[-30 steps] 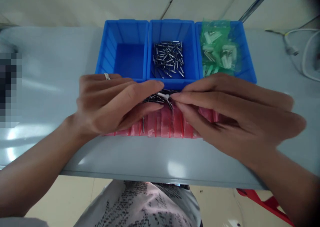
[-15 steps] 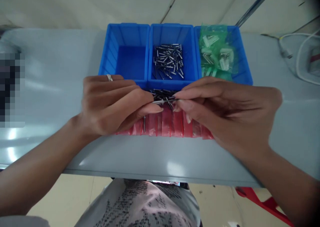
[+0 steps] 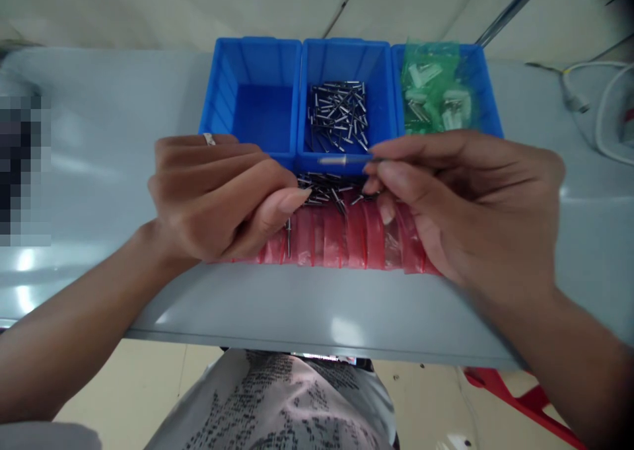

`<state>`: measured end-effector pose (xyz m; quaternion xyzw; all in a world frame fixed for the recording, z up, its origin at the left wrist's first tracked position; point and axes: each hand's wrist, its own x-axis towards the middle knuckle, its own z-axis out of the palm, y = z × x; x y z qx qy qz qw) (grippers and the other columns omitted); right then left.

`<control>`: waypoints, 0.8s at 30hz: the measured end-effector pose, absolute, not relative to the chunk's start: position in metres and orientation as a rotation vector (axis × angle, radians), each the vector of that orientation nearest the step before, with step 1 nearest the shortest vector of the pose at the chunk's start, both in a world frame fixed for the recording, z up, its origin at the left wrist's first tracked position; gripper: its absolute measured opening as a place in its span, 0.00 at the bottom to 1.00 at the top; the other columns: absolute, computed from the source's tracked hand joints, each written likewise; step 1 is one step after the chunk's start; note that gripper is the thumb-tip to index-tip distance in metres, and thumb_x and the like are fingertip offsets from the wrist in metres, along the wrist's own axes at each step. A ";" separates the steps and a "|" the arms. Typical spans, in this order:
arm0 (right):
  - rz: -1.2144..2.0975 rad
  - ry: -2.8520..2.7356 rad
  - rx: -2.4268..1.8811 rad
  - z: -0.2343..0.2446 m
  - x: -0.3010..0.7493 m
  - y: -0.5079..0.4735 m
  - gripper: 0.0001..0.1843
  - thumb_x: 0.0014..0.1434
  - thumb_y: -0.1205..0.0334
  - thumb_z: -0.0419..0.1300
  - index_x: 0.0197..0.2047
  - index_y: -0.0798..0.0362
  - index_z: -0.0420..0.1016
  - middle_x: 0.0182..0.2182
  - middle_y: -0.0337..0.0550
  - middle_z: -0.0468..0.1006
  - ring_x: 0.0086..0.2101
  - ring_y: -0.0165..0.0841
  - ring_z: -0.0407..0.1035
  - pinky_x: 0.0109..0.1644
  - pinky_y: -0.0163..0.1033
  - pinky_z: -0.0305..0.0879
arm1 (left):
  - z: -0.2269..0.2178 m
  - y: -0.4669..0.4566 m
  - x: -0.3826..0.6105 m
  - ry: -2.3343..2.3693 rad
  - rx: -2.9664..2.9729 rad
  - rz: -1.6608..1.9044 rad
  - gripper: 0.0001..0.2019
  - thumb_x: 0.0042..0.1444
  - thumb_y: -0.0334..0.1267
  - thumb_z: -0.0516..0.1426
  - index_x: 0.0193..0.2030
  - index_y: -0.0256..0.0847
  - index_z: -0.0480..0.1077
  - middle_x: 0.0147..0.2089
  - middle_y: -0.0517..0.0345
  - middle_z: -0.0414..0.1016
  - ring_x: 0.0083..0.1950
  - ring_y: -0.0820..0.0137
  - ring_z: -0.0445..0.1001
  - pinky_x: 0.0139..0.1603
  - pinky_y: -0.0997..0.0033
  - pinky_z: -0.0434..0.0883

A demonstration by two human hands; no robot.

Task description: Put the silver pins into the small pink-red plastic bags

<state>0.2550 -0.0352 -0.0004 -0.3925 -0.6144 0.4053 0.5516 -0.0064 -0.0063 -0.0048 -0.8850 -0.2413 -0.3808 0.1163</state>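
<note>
My right hand (image 3: 465,205) pinches a blind rivet (image 3: 333,161) by its thin mandrel. The rivet points left, level and smeared by motion, in front of the middle blue bin (image 3: 347,163). To its left my left hand (image 3: 222,199) is curled closed, thumb against the forefinger; what it holds, if anything, is hidden. Between and below the hands a loose pile of blind rivets (image 3: 324,191) lies on a row of red plastic bags (image 3: 354,242). One single rivet (image 3: 289,238) lies on the bags beside my left thumb.
The middle bin holds many rivets (image 3: 339,113). A left blue bin (image 3: 250,57) shows a bare floor. Green bags (image 3: 430,93) with white and metal pieces fill the right blue bin (image 3: 488,86). A white cable (image 3: 597,116) lies at the right on the grey table (image 3: 307,311).
My hands have parted: the right has moved up and right with the rivet, away from the left fingertips. My left hand has drawn slightly left. The view has shifted a little.
</note>
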 end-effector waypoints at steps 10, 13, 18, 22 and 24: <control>0.286 -2.053 -0.849 0.011 0.265 -0.041 0.16 0.66 0.72 0.68 0.53 0.47 0.87 0.47 0.44 0.89 0.44 0.36 0.85 0.48 0.42 0.84 | -0.009 -0.004 -0.008 -0.667 -2.527 -1.101 0.08 0.69 0.31 0.56 0.37 0.40 0.73 0.27 0.65 0.66 0.26 0.78 0.73 0.30 0.74 0.63; -0.204 -2.330 -0.777 0.004 0.271 -0.040 0.16 0.65 0.73 0.69 0.55 0.52 0.85 0.44 0.47 0.89 0.41 0.37 0.83 0.46 0.42 0.82 | -0.008 -0.005 -0.007 -0.684 -2.533 -1.083 0.07 0.68 0.30 0.57 0.38 0.40 0.73 0.28 0.65 0.68 0.27 0.76 0.74 0.30 0.73 0.63; -0.408 -2.439 -0.802 -0.004 0.272 -0.035 0.09 0.68 0.66 0.70 0.52 0.54 0.83 0.41 0.44 0.87 0.38 0.36 0.81 0.37 0.44 0.76 | -0.005 -0.005 -0.007 -0.679 -2.522 -1.045 0.08 0.69 0.31 0.56 0.37 0.41 0.72 0.28 0.65 0.69 0.26 0.77 0.74 0.29 0.74 0.65; -0.328 -2.526 -0.805 -0.008 0.269 -0.035 0.08 0.71 0.65 0.68 0.52 0.58 0.83 0.43 0.46 0.88 0.40 0.38 0.81 0.38 0.46 0.78 | -0.006 -0.004 -0.007 -0.636 -2.512 -1.038 0.08 0.68 0.30 0.56 0.35 0.41 0.70 0.27 0.66 0.66 0.24 0.79 0.69 0.29 0.74 0.62; -0.258 -2.585 -0.793 -0.011 0.269 -0.036 0.10 0.71 0.68 0.66 0.54 0.58 0.82 0.45 0.47 0.89 0.45 0.39 0.82 0.43 0.46 0.80 | -0.006 -0.004 -0.007 -0.647 -2.505 -1.036 0.09 0.68 0.31 0.56 0.35 0.42 0.69 0.26 0.66 0.65 0.24 0.79 0.67 0.29 0.74 0.61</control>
